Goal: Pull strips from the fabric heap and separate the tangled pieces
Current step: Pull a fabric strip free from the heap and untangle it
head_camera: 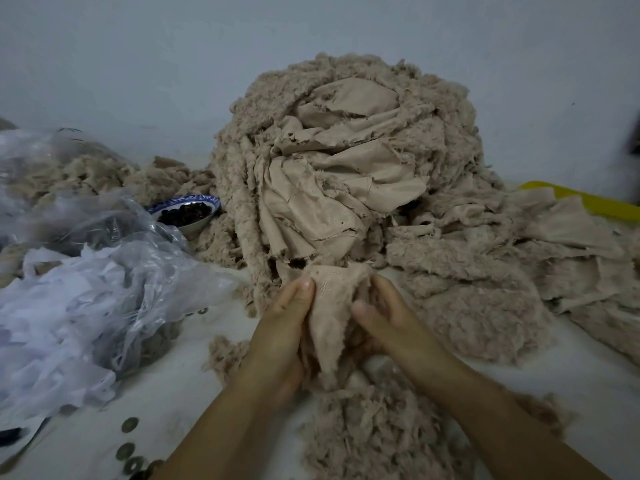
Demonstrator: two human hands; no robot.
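Note:
A tall heap of beige fuzzy fabric (346, 161) rises against the wall in the middle. In front of its base both my hands hold one beige fabric strip (330, 327). My left hand (280, 337) grips the strip's left edge, thumb on top. My right hand (384, 317) grips its right side with curled fingers. The strip's upper end still reaches the foot of the heap. Loose beige fluff (374, 427) lies under my wrists.
Clear plastic bags with white scraps (79, 296) fill the left side. A blue-rimmed bowl of dark pieces (188, 213) stands behind them. Flat fabric pieces (519, 271) spread to the right, with a yellow object (588, 200) beyond. Several round discs (130, 445) lie near the front left.

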